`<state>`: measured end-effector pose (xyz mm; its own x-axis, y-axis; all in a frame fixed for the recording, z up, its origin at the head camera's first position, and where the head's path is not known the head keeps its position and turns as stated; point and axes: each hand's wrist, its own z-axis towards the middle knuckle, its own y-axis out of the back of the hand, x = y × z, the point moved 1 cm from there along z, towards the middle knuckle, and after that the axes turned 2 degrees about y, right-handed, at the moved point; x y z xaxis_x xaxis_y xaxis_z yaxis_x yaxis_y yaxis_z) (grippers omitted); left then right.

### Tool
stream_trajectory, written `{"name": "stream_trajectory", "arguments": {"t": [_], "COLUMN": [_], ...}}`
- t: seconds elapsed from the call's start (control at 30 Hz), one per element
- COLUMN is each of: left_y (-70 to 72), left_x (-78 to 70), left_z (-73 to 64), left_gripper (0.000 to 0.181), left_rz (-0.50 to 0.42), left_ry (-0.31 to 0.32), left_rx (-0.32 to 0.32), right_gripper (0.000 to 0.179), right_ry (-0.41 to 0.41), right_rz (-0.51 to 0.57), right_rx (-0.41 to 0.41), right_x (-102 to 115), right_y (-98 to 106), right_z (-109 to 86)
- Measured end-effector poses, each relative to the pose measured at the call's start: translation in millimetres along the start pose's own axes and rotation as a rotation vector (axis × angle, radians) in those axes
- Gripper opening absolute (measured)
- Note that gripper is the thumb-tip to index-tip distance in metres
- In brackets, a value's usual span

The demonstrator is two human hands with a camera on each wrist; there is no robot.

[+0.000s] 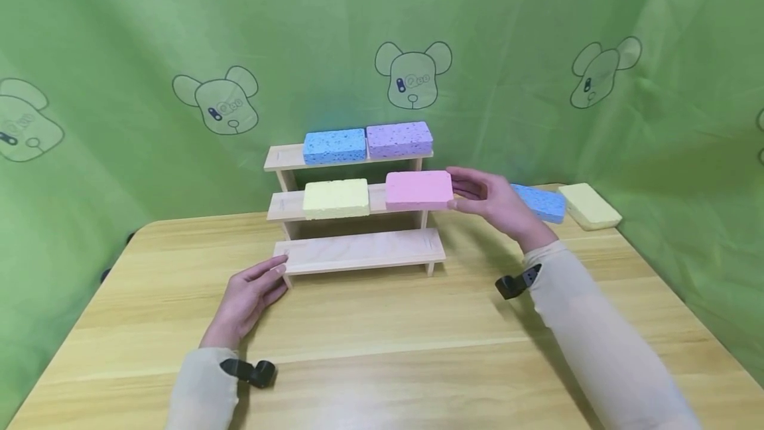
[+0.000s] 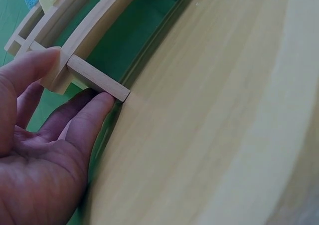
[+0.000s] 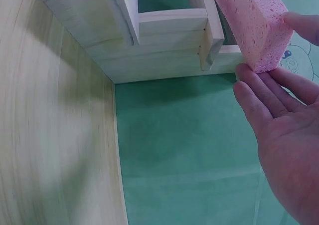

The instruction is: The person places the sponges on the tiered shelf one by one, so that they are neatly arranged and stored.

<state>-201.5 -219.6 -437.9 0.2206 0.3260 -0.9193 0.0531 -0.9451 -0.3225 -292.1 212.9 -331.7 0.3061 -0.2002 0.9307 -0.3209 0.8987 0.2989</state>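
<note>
A pink sponge is at the right part of the middle step of a three-step wooden rack. My right hand pinches its right end, thumb on one side and fingertips on another; the right wrist view shows the sponge between them. My left hand grips the front left corner of the rack's lowest step, its thumb on the step and its fingers against the short leg. Left of the pink sponge lies a yellow sponge. On the top step sit a blue sponge and a purple sponge.
At the table's back right, another blue sponge lies beside another yellow sponge, partly behind my right hand. A green curtain with bear-head prints hangs behind the wooden table.
</note>
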Motion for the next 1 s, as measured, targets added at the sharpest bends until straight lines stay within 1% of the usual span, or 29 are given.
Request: {"name": "stream_trajectory", "arguments": {"t": [0.17,0.5,0.8,1.0], "left_y": [0.5,-0.5,0.1,-0.3], "left_x": [-0.4,-0.3,-0.1,0.4], "left_z": [-0.2,-0.4,-0.2,0.4], "left_gripper": [0.031,0.029,0.030,0.027], "left_rz": [0.007,-0.007,0.011,-0.004], "left_ry": [0.000,-0.001,0.004,0.005], "left_rx": [-0.001,-0.006,-0.006,-0.006], "right_gripper": [0.065,0.064,0.065,0.065], "right_ry": [-0.003,-0.009,-0.029,-0.033], "right_rz": [0.025,0.012,-0.012,-0.065], "right_rx": [-0.004,-0.009,0.005,0.000], "right_x": [-2,-7,-11,-15], "right_y": [-6,-7,-9,-9], "right_z": [4.4,12.8,18.2,20.1]}}
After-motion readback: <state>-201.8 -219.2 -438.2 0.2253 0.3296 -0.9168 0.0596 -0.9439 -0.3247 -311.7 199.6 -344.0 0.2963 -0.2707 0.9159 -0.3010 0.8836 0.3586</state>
